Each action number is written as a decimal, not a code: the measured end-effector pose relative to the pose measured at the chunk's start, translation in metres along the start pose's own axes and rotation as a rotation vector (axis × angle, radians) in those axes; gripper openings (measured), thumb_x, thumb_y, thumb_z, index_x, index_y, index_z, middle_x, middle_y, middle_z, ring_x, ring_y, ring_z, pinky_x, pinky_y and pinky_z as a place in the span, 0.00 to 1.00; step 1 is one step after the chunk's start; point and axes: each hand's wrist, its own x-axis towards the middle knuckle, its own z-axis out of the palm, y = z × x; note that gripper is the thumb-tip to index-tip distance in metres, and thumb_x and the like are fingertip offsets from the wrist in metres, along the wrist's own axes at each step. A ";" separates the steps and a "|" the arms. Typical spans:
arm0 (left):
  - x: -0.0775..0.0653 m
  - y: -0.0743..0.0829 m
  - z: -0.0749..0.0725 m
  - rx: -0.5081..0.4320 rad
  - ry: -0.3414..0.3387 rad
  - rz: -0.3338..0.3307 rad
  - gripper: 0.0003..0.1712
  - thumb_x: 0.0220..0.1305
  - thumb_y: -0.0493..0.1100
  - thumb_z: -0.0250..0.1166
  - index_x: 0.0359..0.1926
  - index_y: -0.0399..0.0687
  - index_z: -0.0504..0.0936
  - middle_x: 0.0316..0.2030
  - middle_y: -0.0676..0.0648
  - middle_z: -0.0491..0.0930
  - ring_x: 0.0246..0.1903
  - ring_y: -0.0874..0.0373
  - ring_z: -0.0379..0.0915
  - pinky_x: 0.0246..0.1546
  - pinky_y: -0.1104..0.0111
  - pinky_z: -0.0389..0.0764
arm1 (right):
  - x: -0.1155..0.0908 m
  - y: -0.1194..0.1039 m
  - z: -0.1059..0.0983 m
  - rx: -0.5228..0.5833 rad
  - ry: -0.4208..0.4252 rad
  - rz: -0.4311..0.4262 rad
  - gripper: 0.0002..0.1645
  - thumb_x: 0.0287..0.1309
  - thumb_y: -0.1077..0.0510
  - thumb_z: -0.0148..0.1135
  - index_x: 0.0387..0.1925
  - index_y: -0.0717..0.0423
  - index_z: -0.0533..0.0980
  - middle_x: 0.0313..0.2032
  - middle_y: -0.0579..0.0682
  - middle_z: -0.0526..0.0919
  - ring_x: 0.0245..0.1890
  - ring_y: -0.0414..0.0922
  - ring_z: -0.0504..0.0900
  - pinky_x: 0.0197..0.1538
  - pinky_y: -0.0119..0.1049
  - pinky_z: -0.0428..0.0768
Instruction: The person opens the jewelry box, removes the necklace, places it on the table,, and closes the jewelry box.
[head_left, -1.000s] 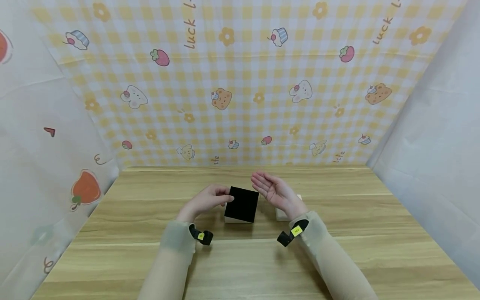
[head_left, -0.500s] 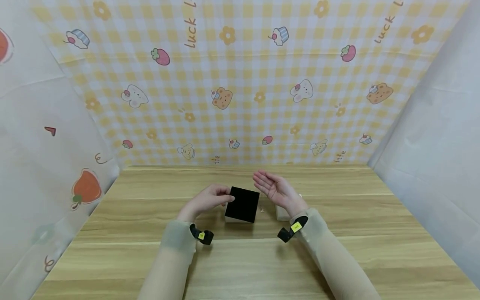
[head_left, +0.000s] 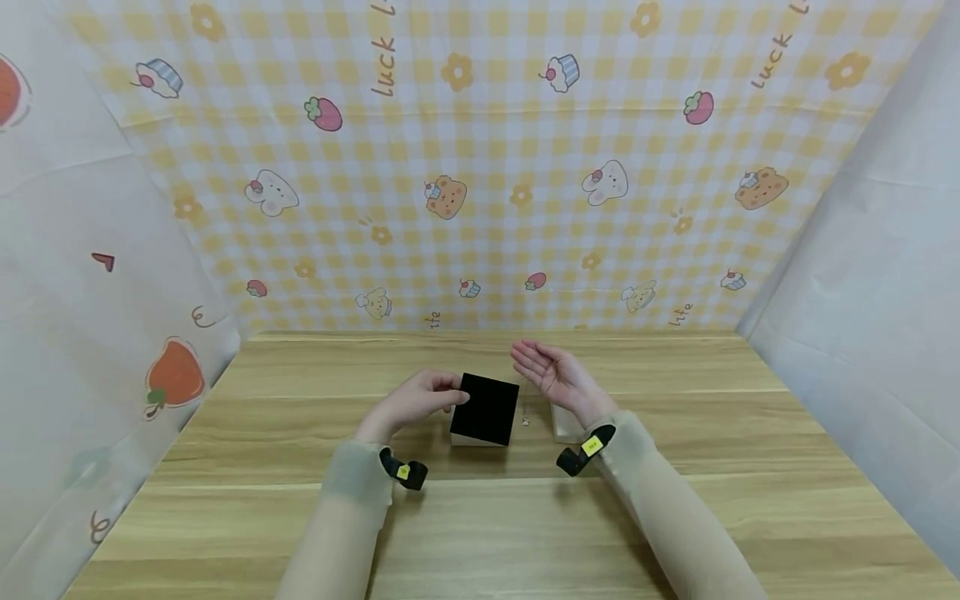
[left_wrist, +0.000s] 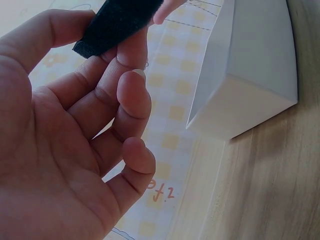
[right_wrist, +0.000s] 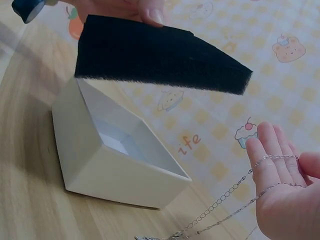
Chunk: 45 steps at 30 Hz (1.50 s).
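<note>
My left hand (head_left: 416,402) pinches a black velvety pad (right_wrist: 150,55) by one edge, between thumb and fingers. The pad is held tilted over an open white box (right_wrist: 125,172), which stands on the table. From the head view the pad's black face (head_left: 487,410) covers most of the box. To the right, my right hand (head_left: 558,385) is raised palm up. A silver chain necklace runs across its fingers, its thumb against the chain. Below the hand hangs the necklace's small pendant (head_left: 526,422), between the box and the right wrist.
A second white box part (head_left: 566,425), perhaps the lid, lies on the wooden table (head_left: 480,533) partly behind my right hand. A patterned cloth (head_left: 480,142) hangs along the back. Pale cloths close off both sides. Each wrist wears a black camera strap (head_left: 405,471).
My right hand has drifted slightly right. The pendant, not visible a second ago, now shows beside the black pad. My left hand and the pad have stayed in place.
</note>
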 end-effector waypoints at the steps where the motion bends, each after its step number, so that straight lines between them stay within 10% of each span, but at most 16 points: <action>1: 0.000 0.000 0.000 -0.001 0.000 0.001 0.13 0.68 0.38 0.58 0.29 0.31 0.72 0.30 0.29 0.73 0.28 0.56 0.69 0.34 0.63 0.69 | 0.001 -0.001 0.000 0.001 0.004 0.000 0.19 0.76 0.60 0.38 0.45 0.64 0.76 0.44 0.57 0.85 0.47 0.48 0.83 0.61 0.40 0.70; 14: -0.002 0.000 -0.001 -0.018 -0.001 0.002 0.14 0.68 0.38 0.58 0.24 0.43 0.68 0.24 0.44 0.69 0.27 0.58 0.66 0.33 0.64 0.67 | 0.004 -0.004 -0.004 -0.017 0.032 -0.017 0.27 0.76 0.61 0.36 0.71 0.65 0.50 0.43 0.57 0.85 0.46 0.48 0.84 0.63 0.40 0.68; 22: 0.012 -0.032 0.001 -0.010 0.009 0.001 0.14 0.69 0.41 0.58 0.25 0.43 0.70 0.24 0.43 0.71 0.26 0.53 0.66 0.31 0.65 0.65 | 0.006 -0.007 -0.012 -0.013 0.062 -0.028 0.30 0.76 0.60 0.36 0.73 0.64 0.45 0.47 0.58 0.83 0.48 0.48 0.82 0.66 0.40 0.62; 32: 0.013 -0.034 0.000 -0.028 0.007 0.001 0.15 0.67 0.44 0.61 0.26 0.44 0.71 0.24 0.45 0.71 0.27 0.48 0.66 0.29 0.66 0.65 | 0.010 -0.009 -0.015 -0.018 0.080 -0.022 0.30 0.76 0.60 0.36 0.74 0.63 0.45 0.45 0.57 0.84 0.50 0.48 0.82 0.66 0.39 0.62; 45: 0.013 -0.035 0.001 -0.028 0.006 0.006 0.15 0.67 0.45 0.61 0.26 0.43 0.70 0.26 0.40 0.72 0.30 0.42 0.68 0.30 0.67 0.67 | 0.011 -0.011 -0.017 0.046 0.148 -0.016 0.30 0.76 0.61 0.36 0.74 0.62 0.46 0.71 0.58 0.52 0.70 0.49 0.57 0.65 0.39 0.64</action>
